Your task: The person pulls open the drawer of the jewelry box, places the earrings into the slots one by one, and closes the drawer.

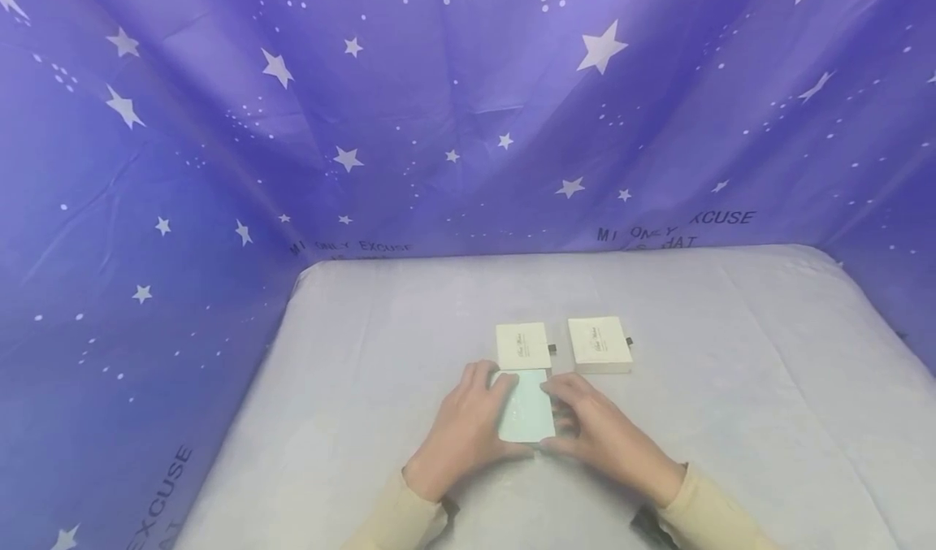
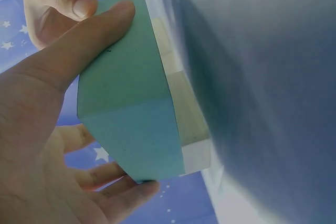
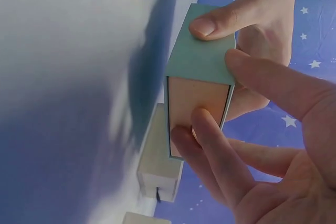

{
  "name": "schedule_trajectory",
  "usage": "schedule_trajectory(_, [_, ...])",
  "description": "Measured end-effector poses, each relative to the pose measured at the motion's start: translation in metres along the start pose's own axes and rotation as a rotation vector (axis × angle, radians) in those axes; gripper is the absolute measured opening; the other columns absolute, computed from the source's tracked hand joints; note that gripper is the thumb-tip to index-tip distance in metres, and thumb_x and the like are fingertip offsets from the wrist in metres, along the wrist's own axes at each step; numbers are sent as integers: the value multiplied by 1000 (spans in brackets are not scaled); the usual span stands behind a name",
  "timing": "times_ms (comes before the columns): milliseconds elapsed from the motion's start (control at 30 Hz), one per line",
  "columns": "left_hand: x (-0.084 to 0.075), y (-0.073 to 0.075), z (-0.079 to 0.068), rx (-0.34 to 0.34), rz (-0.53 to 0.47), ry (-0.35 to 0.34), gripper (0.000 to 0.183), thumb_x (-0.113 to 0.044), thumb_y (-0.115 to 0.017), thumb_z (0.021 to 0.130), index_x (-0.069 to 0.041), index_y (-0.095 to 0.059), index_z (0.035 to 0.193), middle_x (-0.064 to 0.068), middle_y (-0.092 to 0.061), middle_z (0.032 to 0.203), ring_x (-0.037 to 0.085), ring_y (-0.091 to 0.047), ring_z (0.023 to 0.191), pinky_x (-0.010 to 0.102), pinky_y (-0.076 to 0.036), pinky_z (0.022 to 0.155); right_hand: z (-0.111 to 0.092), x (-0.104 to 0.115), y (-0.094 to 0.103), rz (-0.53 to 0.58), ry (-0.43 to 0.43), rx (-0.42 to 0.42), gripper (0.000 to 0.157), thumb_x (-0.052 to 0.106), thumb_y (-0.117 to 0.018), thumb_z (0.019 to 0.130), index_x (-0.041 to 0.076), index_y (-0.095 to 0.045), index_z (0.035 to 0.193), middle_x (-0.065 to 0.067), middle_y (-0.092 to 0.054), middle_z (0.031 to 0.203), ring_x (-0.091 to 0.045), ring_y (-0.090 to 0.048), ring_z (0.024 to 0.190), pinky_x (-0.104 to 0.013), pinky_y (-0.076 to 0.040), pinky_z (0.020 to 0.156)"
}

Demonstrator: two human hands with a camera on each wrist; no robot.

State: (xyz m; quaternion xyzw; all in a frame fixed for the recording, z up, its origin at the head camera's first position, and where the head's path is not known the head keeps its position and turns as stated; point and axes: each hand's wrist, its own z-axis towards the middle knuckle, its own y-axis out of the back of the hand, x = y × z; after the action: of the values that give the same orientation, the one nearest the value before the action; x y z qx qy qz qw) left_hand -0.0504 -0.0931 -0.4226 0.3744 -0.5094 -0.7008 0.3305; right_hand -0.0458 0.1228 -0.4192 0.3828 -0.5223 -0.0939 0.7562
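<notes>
A mint-green box (image 1: 530, 413) with a pale inner drawer (image 3: 195, 98) is between both hands, and a shadow falls on the cloth beside it. My left hand (image 1: 468, 422) grips its left part, with the thumb on the near side and the fingers at the far edge. At the right end, my right hand (image 1: 610, 432) holds the box between thumb and index finger. Other right fingertips touch the drawer's end face in the right wrist view; whether they pinch a tab there is hidden. Just beyond the green box lies a cream box (image 1: 522, 345) with printed lettering and a dark tab.
A second cream box (image 1: 600, 343) with a dark tab lies to the right of the first. Both are on a pale cloth-covered table (image 1: 351, 420). A purple curtain (image 1: 439, 111) with white stars stands behind and along the sides.
</notes>
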Motion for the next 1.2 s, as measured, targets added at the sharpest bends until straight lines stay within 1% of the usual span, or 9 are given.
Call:
schedule_trajectory(167, [5, 8, 1, -54, 11, -14, 93, -63, -86, 58, -13, -55, 129, 12, -52, 126, 24, -53, 114, 32, -60, 77, 5, 7, -1, -28, 21, -31, 64, 13, -85, 74, -5, -57, 129, -12, -56, 130, -23, -69, 100, -28, -58, 89])
schedule_trajectory(300, [11, 10, 2, -80, 10, -13, 91, -59, -88, 59, -11, -55, 129, 14, -51, 127, 26, -53, 114, 33, -60, 78, 13, 12, -3, -93, 28, -62, 64, 15, -86, 74, -4, -58, 129, -12, -56, 130, -23, -67, 105, -35, -56, 95])
schedule_trajectory(400, [16, 12, 4, -82, 3, 9, 91, -57, -89, 60, -11, -54, 131, 15, -50, 130, 27, -52, 116, 35, -60, 79, 20, 15, -5, -123, 34, -78, 64, 14, -86, 74, -4, -59, 129, -12, -57, 130, -25, -65, 107, -37, -55, 97])
schedule_trajectory(467, [21, 14, 5, -79, -10, 29, 92, -55, -89, 60, -11, -54, 132, 16, -50, 131, 28, -52, 118, 37, -61, 80, 25, 18, -6, -122, 42, -79, 63, 13, -85, 75, -3, -58, 130, -12, -56, 131, -25, -66, 107, -38, -54, 98])
schedule_trajectory(567, [27, 17, 5, -87, -35, 52, 91, -54, -89, 60, -12, -53, 133, 17, -49, 132, 29, -51, 119, 40, -61, 79, 33, 21, -9, -130, 48, -84, 63, 15, -84, 76, -3, -58, 130, -15, -55, 134, -29, -62, 115, -42, -51, 102])
schedule_trajectory(667, [34, 19, 4, -101, -42, 63, 92, -53, -89, 61, -11, -53, 134, 17, -49, 131, 30, -51, 118, 41, -61, 76, 41, 23, -11, -142, 51, -76, 64, 17, -84, 77, -4, -58, 131, -18, -55, 136, -32, -58, 122, -45, -48, 106])
schedule_trajectory(867, [46, 23, 4, -144, -31, 57, 93, -52, -90, 60, -9, -53, 134, 19, -48, 132, 32, -51, 120, 42, -61, 75, 55, 30, -18, -156, 40, -71, 65, 16, -84, 77, -6, -56, 132, -19, -54, 137, -33, -60, 120, -44, -50, 104])
schedule_trajectory(1033, [56, 23, 3, -149, -42, 70, 93, -50, -90, 62, -8, -53, 136, 21, -47, 134, 34, -50, 122, 44, -61, 77, 65, 32, -26, -168, 37, -51, 65, 13, -83, 78, -7, -55, 133, -18, -53, 138, -33, -60, 120, -44, -51, 103])
schedule_trajectory(1200, [67, 19, 2, -145, -55, 82, 93, -48, -91, 62, -8, -53, 137, 21, -46, 136, 34, -49, 124, 46, -60, 83, 74, 31, -33, -149, 4, -23, 64, 8, -82, 77, -7, -55, 133, -19, -51, 140, -35, -59, 121, -46, -51, 102])
